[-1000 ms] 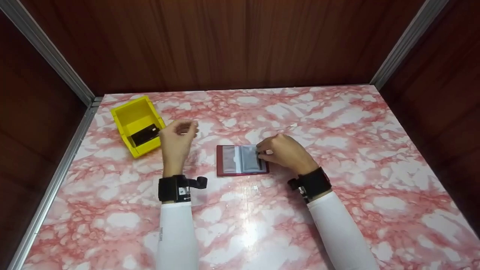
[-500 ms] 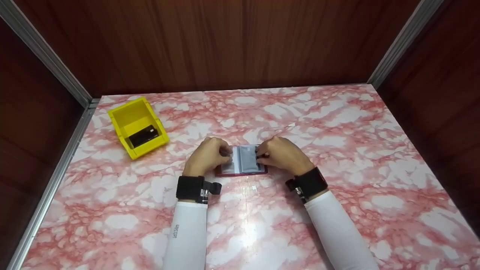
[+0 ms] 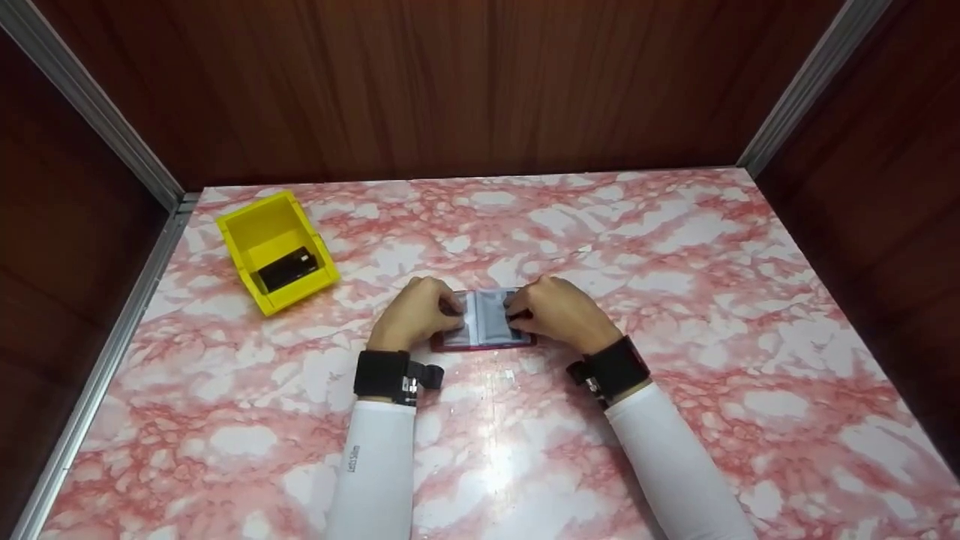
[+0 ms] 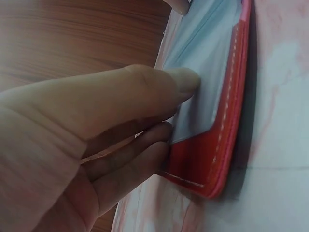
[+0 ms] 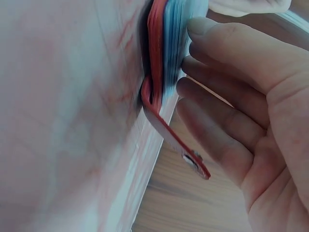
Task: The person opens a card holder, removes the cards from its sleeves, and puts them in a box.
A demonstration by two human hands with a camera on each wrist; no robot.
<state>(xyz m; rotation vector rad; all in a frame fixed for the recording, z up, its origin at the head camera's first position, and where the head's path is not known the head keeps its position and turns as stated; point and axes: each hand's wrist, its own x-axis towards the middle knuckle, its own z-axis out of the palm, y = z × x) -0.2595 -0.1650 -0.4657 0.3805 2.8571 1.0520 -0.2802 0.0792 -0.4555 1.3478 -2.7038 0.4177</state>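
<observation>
A small red card holder (image 3: 484, 347) lies spread on the table, its clear plastic sleeves (image 3: 493, 319) facing up. At its left side my left hand (image 3: 415, 311) holds the sleeve edge; the left wrist view shows the thumb on a clear sleeve (image 4: 212, 63) above the red stitched cover (image 4: 193, 157). My right hand (image 3: 564, 313) holds the right side, thumb and fingertips against the stack of sleeves (image 5: 174, 43). Below that stack, a red strap (image 5: 169, 130) with a metal snap hangs out. My fingertips hide part of both sleeve edges.
A yellow bin (image 3: 259, 229) stands at the back left with a flat black item (image 3: 289, 270) inside. The pink-and-white marbled table (image 3: 637, 247) ends at dark wood-grain panels (image 3: 487, 90) at the back and sides.
My left hand has come from beside the yellow bin, rightward and down, to the card holder's left side. The right hand has stayed at the right side, shifting slightly inward.
</observation>
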